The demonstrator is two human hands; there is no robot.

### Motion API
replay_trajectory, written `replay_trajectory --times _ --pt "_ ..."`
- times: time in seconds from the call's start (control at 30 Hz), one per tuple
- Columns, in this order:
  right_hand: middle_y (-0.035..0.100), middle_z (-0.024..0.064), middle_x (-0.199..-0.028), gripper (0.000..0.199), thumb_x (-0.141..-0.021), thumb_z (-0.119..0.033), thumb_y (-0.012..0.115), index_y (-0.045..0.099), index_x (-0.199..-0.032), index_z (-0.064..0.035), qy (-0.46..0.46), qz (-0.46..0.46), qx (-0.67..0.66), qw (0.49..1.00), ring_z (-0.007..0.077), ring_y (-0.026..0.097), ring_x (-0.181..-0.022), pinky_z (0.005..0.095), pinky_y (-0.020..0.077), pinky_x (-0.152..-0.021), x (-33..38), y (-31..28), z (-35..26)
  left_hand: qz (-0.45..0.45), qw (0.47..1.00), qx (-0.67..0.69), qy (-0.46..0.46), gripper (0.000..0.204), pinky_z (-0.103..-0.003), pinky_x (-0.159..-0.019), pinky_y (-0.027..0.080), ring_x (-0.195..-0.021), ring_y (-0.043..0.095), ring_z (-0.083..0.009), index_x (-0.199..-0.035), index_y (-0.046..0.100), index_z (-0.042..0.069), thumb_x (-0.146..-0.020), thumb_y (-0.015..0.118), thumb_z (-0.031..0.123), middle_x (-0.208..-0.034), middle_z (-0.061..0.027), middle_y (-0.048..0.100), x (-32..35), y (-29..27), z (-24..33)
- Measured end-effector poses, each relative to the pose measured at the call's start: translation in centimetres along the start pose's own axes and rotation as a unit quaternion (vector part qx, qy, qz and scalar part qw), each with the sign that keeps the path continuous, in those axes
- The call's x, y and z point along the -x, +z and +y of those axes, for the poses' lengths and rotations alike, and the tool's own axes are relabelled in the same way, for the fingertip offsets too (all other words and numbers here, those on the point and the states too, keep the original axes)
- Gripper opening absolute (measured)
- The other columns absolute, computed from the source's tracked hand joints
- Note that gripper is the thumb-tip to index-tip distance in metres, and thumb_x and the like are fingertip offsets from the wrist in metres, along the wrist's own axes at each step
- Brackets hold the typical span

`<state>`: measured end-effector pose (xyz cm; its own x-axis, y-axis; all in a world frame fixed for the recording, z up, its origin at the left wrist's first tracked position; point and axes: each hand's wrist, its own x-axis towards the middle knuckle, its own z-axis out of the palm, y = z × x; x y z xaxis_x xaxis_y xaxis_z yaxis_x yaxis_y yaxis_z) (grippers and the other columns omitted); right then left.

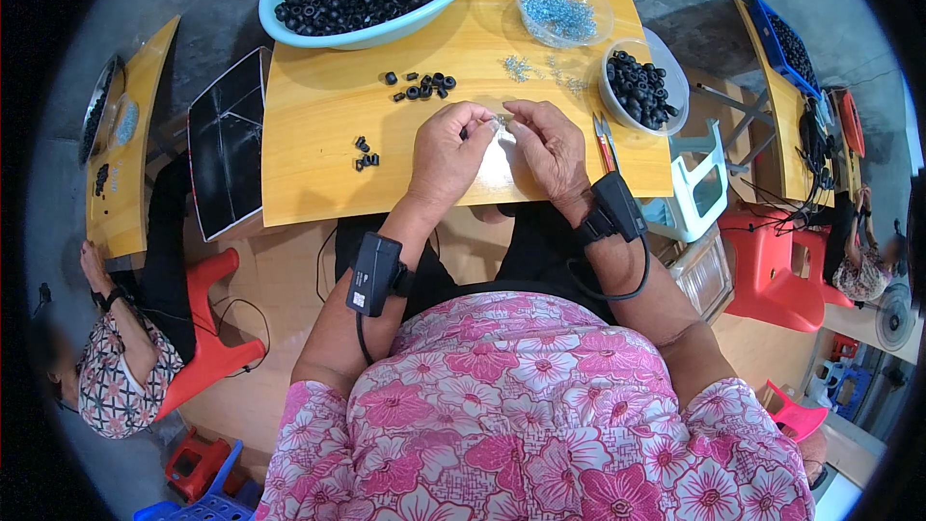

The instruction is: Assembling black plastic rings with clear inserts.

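Note:
Above the near part of the wooden table, my left hand (448, 156) and my right hand (552, 150) meet fingertip to fingertip. The left fingers are closed, with a bit of a small black part (464, 133) showing between thumb and forefinger. Thumb and forefinger of the right hand are pinched; whatever they hold is too small to make out. Left of my hands lie a loose group of black ring-shaped parts (425, 89) and a smaller group of black pieces (365, 156). Small silvery metal pieces (518, 68) are scattered beyond my fingers.
A large pale-blue basin (270, 12) full of black parts stands at the back. Clear tubs hold silvery pieces (558, 15) and black rings (639, 87). Tweezers (606, 143) lie at the right edge, near a pale green stool (696, 183). Other people sit at side tables.

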<state>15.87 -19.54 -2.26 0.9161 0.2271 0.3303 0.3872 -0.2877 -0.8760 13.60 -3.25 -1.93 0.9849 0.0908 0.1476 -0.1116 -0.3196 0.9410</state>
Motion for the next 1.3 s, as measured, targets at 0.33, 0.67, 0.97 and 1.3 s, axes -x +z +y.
replay_trajectory --times 0.33,0.67,0.97,1.3 --pt "0.060 0.0152 -0.081 0.012 -0.087 -0.010 0.061 0.066 -0.095 -0.0022 -0.035 -0.044 0.055 0.997 0.0302 0.059 -0.075 0.0351 0.0472 -0.068 -0.41 -0.37 -0.24 0.006 1.000 0.001 0.008 0.008 -0.023 -0.062 0.044 -0.066 0.049 -0.0075 -0.090 0.067 0.000 -0.085 0.066 0.006 -0.070 0.0004 0.055 0.05 0.03 0.18" --pt "0.060 0.0140 -0.080 0.013 -0.084 -0.012 0.066 0.067 -0.092 -0.0024 -0.037 -0.043 0.070 0.996 0.0305 0.060 -0.073 0.0361 0.0473 -0.066 -0.43 -0.13 0.02 0.008 1.000 0.016 0.007 0.008 -0.023 -0.062 0.044 -0.066 0.049 -0.0073 -0.090 0.067 0.000 -0.086 0.066 0.007 -0.070 0.0004 0.055 0.08 0.12 0.10" --pt "0.062 0.0130 -0.079 0.012 -0.081 -0.010 0.069 0.069 -0.090 -0.0023 -0.023 -0.030 0.054 0.998 0.0284 0.061 -0.071 0.0342 0.0474 -0.064 -0.28 -0.07 0.14 0.003 1.000 0.008 0.009 0.008 -0.023 -0.061 0.043 -0.065 0.048 -0.0068 -0.090 0.066 0.000 -0.086 0.065 0.007 -0.069 0.0011 0.054 0.05 0.10 0.02" --pt "0.063 0.0121 -0.077 0.009 -0.079 -0.006 0.070 0.070 -0.087 -0.0019 0.005 -0.007 0.038 0.999 0.0237 0.062 -0.070 0.0314 0.0479 -0.063 -0.10 0.06 -0.04 -0.004 1.000 -0.006 0.005 0.009 -0.024 -0.062 0.043 -0.065 0.049 -0.0082 -0.090 0.065 0.000 -0.086 0.065 0.008 -0.069 -0.0007 0.054 0.03 -0.10 0.26"
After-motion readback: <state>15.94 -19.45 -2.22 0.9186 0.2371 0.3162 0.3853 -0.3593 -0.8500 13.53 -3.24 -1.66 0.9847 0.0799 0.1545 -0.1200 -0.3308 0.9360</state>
